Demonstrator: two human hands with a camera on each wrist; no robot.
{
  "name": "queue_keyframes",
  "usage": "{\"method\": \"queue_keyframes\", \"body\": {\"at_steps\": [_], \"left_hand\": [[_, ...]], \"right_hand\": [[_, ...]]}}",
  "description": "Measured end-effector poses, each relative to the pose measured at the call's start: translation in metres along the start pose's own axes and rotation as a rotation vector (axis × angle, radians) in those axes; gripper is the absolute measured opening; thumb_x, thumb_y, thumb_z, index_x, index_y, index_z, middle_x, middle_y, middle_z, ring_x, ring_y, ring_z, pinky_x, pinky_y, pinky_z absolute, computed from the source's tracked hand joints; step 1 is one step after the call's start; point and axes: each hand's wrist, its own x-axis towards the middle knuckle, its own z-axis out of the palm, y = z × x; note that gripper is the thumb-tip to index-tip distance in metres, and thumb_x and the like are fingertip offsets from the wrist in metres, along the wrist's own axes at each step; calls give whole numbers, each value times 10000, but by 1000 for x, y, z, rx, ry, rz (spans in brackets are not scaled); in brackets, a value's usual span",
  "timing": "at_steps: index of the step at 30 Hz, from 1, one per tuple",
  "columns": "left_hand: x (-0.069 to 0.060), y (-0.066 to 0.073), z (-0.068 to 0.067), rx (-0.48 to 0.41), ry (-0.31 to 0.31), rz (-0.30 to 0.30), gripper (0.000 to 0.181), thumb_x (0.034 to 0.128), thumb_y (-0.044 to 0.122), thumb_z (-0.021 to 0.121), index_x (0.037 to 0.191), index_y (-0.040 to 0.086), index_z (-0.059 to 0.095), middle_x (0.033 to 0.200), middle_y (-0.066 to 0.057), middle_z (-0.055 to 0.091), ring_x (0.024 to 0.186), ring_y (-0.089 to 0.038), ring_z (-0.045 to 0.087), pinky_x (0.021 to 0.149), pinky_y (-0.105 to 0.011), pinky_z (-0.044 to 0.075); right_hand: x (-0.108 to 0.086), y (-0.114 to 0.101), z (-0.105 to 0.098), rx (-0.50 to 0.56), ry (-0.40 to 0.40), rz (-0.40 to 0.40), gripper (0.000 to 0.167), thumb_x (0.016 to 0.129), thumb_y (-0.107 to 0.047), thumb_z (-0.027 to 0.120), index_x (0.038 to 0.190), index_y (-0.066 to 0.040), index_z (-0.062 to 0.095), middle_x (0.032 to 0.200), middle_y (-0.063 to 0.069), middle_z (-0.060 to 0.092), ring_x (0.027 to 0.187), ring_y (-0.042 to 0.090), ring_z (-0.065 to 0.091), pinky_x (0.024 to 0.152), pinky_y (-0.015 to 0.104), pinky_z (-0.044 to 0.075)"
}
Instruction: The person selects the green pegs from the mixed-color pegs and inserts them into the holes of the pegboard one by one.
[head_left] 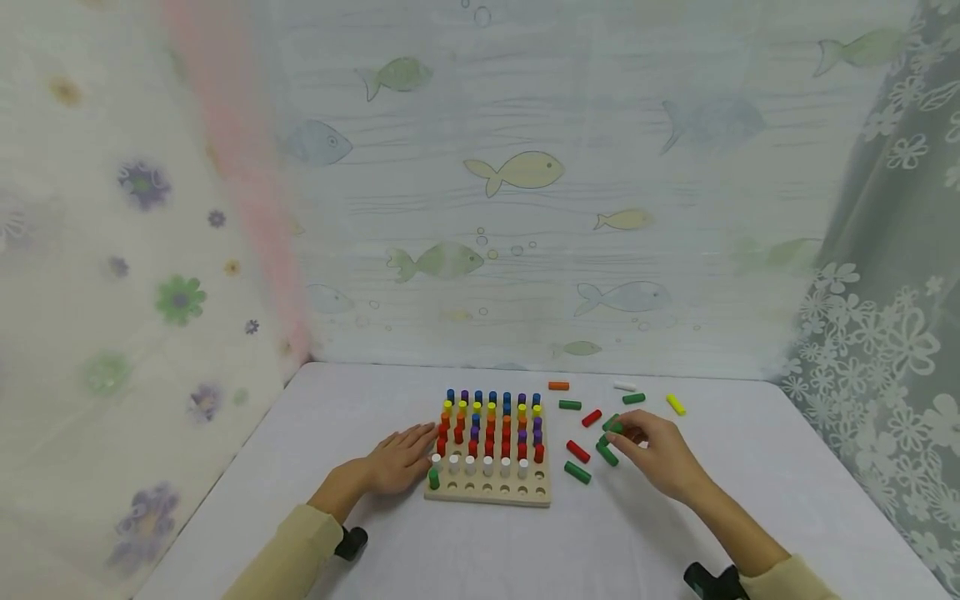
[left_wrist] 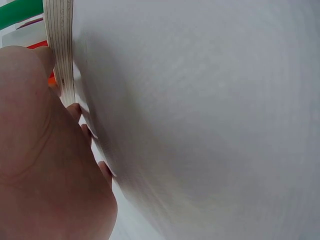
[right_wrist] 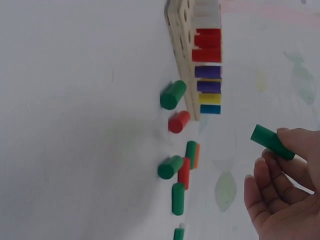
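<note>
A wooden peg board (head_left: 487, 497) stands on the white cloth, filled with rows of blue, yellow, orange, purple, red and white pegs. One green peg (head_left: 433, 478) is upright in the front row's left hole; the other front holes show bare. My left hand (head_left: 397, 460) lies flat at the board's left side, its outstretched fingers against the edge. To the right of the board, my right hand (head_left: 660, 450) pinches a green peg (right_wrist: 271, 141) between thumb and fingers, raised above the table. Loose green pegs (head_left: 577, 472) lie scattered near that hand.
Between the board and my right hand lie red pegs (head_left: 577, 452). Farther back are an orange peg (head_left: 558, 386), a white peg (head_left: 624, 386) and a yellow peg (head_left: 676, 404). A fish-patterned curtain (head_left: 525, 250) hangs behind the table.
</note>
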Motion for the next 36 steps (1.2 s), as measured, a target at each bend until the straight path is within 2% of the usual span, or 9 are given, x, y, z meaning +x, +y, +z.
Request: {"method": "queue_keyframes", "body": {"at_steps": [5, 12, 21, 24, 30, 36], "left_hand": [[1, -2, 2, -6, 3, 11, 631, 1099, 367, 400, 1632, 78, 227, 1703, -108, 199, 1569, -331, 158, 1246, -583, 128], [0, -4, 2, -40, 15, 32, 662, 1094, 428, 375, 1638, 89, 211, 1707, -119, 180, 1570, -355, 129, 1239, -615, 88], [-4, 5, -3, -12, 3, -3, 636, 1095, 384, 416, 1634, 97, 237, 1703, -83, 209, 1573, -308, 158, 1247, -577, 134], [-5, 5, -3, -17, 3, 5, 638, 1097, 384, 406, 1633, 85, 232, 1702, -100, 204, 1571, -328, 151, 1243, -593, 125], [0, -4, 3, -32, 3, 27, 664, 1094, 414, 386, 1638, 82, 204, 1707, -125, 174, 1572, -354, 123, 1237, -621, 87], [8, -14, 12, -22, 17, 18, 653, 1092, 418, 387, 1646, 125, 202, 1715, -67, 170, 1581, -295, 120, 1248, -590, 96]], "right_hand": [[0, -9, 7, 24, -47, -6, 122, 954, -91, 722, 1070, -60, 700, 911, 11, 694, 825, 140, 612, 681, 241, 540], [1, -20, 14, 44, -89, -32, 103, 961, -121, 721, 1061, -97, 712, 910, -41, 695, 824, 112, 619, 696, 262, 543], [1, -30, 25, 56, -145, -21, 145, 975, -177, 710, 1083, -80, 720, 949, -62, 691, 844, 117, 626, 750, 262, 568], [2, -34, 29, 75, -162, -32, 137, 974, -179, 710, 1082, -95, 718, 948, -60, 690, 843, 125, 622, 751, 273, 570], [2, -41, 37, 103, -194, -43, 134, 974, -184, 710, 1073, -94, 718, 942, -65, 678, 853, 120, 623, 759, 275, 564], [2, -44, 45, 106, -202, -49, 173, 972, -200, 717, 1083, -68, 722, 942, -70, 667, 845, 123, 605, 758, 263, 555]]}}
